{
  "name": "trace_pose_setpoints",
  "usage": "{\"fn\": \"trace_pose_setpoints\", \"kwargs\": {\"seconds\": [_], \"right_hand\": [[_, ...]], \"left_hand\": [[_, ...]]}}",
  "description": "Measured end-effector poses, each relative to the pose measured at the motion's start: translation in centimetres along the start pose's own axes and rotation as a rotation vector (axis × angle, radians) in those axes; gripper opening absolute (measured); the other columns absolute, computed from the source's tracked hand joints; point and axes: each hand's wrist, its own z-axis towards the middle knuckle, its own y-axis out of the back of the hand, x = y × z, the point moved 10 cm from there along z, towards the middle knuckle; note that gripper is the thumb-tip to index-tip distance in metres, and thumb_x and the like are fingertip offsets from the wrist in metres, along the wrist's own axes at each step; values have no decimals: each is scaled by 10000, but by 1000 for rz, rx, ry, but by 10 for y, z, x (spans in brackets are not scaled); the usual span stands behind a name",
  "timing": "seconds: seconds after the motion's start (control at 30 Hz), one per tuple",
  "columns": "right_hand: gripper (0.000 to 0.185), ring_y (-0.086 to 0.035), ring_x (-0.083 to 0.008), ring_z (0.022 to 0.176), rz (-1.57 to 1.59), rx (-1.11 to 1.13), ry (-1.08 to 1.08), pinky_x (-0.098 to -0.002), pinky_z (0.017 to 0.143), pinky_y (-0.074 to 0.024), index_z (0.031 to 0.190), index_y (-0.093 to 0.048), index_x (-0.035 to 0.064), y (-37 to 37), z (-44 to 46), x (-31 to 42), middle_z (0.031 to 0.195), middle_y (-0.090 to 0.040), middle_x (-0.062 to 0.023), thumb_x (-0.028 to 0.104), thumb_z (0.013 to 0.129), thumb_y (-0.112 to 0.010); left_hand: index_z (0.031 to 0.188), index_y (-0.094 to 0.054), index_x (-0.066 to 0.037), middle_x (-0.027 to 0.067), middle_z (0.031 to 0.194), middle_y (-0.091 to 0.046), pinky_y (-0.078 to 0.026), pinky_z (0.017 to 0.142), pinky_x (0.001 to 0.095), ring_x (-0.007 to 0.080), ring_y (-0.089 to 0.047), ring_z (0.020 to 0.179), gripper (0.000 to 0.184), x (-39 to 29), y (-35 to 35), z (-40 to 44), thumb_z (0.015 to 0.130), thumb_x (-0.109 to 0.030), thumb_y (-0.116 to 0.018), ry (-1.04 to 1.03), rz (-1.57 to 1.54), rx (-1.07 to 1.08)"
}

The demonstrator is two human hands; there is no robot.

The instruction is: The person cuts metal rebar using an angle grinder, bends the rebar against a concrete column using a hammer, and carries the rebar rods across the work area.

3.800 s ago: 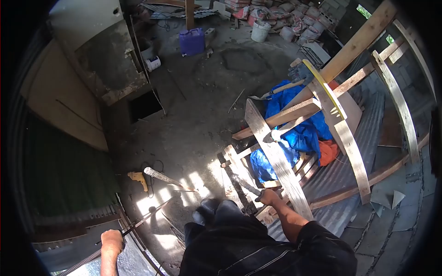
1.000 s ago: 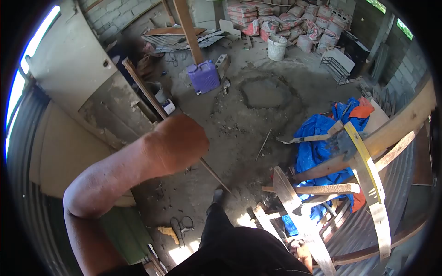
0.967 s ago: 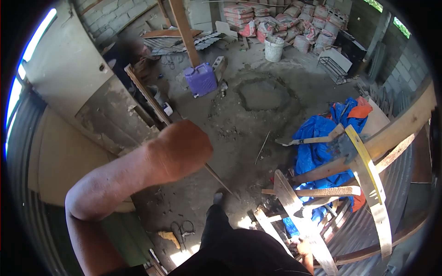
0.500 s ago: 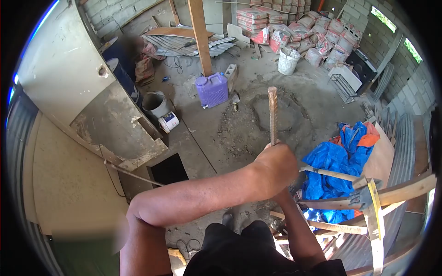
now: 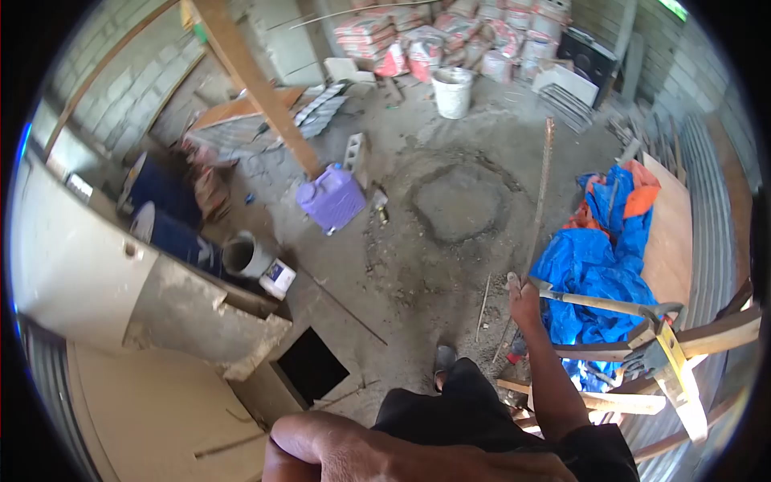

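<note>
My right hand (image 5: 524, 301) is closed around a long, thin, rusty rod (image 5: 544, 177), which stands steeply slanted, its top above the hand and its lower part running down toward the floor. Just right of this hand are a wooden-handled tool (image 5: 598, 302) and a crumpled blue tarp (image 5: 590, 269). My left forearm (image 5: 345, 450) crosses the bottom edge, elbow bent at the left; the left hand itself is out of the frame.
A square dark opening (image 5: 312, 367) lies in the floor at lower left. Further off are a purple jug (image 5: 331, 198), a white bucket (image 5: 452, 92), a wooden post (image 5: 257, 88) and a round patch of wet mix (image 5: 458, 201). Timber framing (image 5: 683, 377) stands at the right.
My left hand, earlier raised in front on the rod, has dropped out of view. The right hand now shows on the rod, whose visible length has grown. The view has shifted.
</note>
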Motion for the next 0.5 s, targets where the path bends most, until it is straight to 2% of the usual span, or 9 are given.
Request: {"fn": "trace_pose_setpoints", "kwargs": {"seconds": [0.07, 0.23, 0.27, 0.3, 0.33, 0.37, 0.4, 0.43, 0.5], "right_hand": [[381, -581, -218, 625, -7, -54, -42, -403, 591, -455, 863, -641, -31, 22, 11, -16, 676, -613, -129, 323, 993, -588], [305, -539, -168, 608, 17, -237, -183, -362, 560, -433, 879, -638, -16, 98, 12, -11, 647, -573, -91, 257, 995, -567], [290, -522, -156, 610, -2, -249, -287, -363, 557, -428, 897, -644, -1, 110, 8, -19, 649, -565, -66, 257, 996, -555], [300, -514, -150, 608, -325, -404, 71, -360, 556, -425, 891, -643, 5, 128, 9, 7, 652, -560, -56, 268, 998, -548], [309, -505, -145, 607, -680, -514, 415, -356, 555, -423, 885, -643, 11, 128, -3, 30, 655, -554, -46, 279, 1000, -541], [281, -548, -192, 645, -358, -484, 28, -375, 610, -458, 907, -640, 0, 155, 2, 14, 687, -587, -100, 257, 993, -565], [257, -591, -239, 683, 0, -467, -333, -393, 665, -492, 928, -636, -11, 165, -4, 7, 720, -619, -153, 235, 986, -590], [269, -612, -225, 710, 28, -496, -382, -382, 677, -501, 943, -639, -12, 177, -5, 22, 739, -637, -152, 249, 990, -595], [281, -632, -211, 736, 50, -596, -468, -371, 689, -511, 958, -642, -12, 182, -20, 38, 758, -655, -151, 263, 994, -600]], "left_hand": [[1136, -718, 23, 293, 1117, -608, -455, 912, 486, 383, -594, 1002, 710, -4, -9, 36, 1011, -596, -394, -337, -1, 691], [1174, -704, 5, 277, 1154, -592, -421, 940, 558, 379, -573, 1061, 756, 8, 4, 117, 949, -673, -457, -37, 107, 799], [1093, -674, 18, 284, 1064, -614, -475, 831, 551, 363, -603, 957, 629, 20, 18, 132, 957, -571, -500, 38, 217, 810], [1012, -645, 32, 291, 974, -636, -528, 721, 543, 347, -634, 854, 513, 33, 33, 148, 965, -469, -543, 111, 318, 831], [1111, -629, 47, 285, 1080, -622, -489, 864, 505, 342, -611, 1013, 473, 40, 54, 167, 937, -393, -622, 206, 280, 813], [1209, -614, 62, 279, 1185, -608, -450, 1007, 467, 336, -588, 1172, 491, 47, 76, 187, 908, -316, -700, 306, 247, 795], [1234, -594, 50, 261, 1186, -612, -456, 1002, 446, 325, -589, 1166, 483, 56, 102, 205, 891, -266, -721, 332, 546, 794], [1258, -574, 38, 242, 1188, -616, -462, 997, 426, 315, -591, 1160, 490, 66, 126, 218, 874, -216, -742, 341, 849, 790], [1276, -556, 35, 230, 1184, -620, -463, 995, 417, 315, -598, 1138, 519, 113, 154, 224, 859, -199, -757, 410, 1039, 827]]}}
